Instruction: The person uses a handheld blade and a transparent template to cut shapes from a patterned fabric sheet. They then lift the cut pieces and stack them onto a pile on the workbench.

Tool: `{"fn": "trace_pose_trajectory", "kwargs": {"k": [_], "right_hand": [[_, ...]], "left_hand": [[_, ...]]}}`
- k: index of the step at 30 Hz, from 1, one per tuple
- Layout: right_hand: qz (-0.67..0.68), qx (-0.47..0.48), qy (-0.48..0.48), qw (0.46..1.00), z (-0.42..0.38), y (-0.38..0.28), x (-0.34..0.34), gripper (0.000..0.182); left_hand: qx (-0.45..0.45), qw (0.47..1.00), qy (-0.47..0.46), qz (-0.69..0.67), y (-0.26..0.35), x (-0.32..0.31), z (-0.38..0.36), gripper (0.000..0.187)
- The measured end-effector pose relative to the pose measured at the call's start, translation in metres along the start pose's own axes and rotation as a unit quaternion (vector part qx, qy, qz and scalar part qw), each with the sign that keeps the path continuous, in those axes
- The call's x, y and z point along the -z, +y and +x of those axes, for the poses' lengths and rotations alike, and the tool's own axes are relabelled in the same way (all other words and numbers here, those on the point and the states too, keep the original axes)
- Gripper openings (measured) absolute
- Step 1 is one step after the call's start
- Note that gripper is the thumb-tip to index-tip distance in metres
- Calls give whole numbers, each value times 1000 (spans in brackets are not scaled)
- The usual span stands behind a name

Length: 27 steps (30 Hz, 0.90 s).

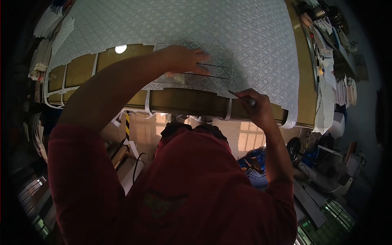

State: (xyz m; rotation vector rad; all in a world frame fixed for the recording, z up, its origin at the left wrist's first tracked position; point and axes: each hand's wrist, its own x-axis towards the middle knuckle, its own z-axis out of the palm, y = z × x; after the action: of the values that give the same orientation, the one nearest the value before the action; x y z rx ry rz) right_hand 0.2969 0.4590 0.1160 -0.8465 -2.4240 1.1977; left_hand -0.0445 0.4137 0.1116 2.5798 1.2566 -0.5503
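Both our hands work the patterned sheet [245, 36]: left hand [183, 59] spread flat on a clear template [212, 69], its long axis running sideways, right hand [255, 104] just nearer us, fingers clenched on what seems a knife [241, 97].

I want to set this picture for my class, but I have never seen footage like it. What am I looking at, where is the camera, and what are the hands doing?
The camera sits on a person's head and looks down, so the red shirt fills the bottom. Both arms reach forward to a table covered by a pale patterned sheet. The left hand lies flat on a clear template that rests on the sheet. The right hand grips a thin cutting tool at the sheet's near edge. Paper stacks lie at the right.
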Motion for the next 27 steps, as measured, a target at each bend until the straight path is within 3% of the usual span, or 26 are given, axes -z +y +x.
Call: {"fn": "trace_pose_trajectory", "kwargs": {"k": [12,17,20,27], "right_hand": [[5,-10,22,1000,0,19,0,15],[1,-15,31,999,13,21,10,14],[-8,12,-3,1000,23,25,14,13],[4,20,-113,993,39,12,21,13]], "left_hand": [[-28,1000,0,13,0,4,7,104],[-8,999,-43,23,5,13,10,109],[-11,999,-13,29,4,5,12,109],[2,999,-37,31,9,10,11,106]]}}
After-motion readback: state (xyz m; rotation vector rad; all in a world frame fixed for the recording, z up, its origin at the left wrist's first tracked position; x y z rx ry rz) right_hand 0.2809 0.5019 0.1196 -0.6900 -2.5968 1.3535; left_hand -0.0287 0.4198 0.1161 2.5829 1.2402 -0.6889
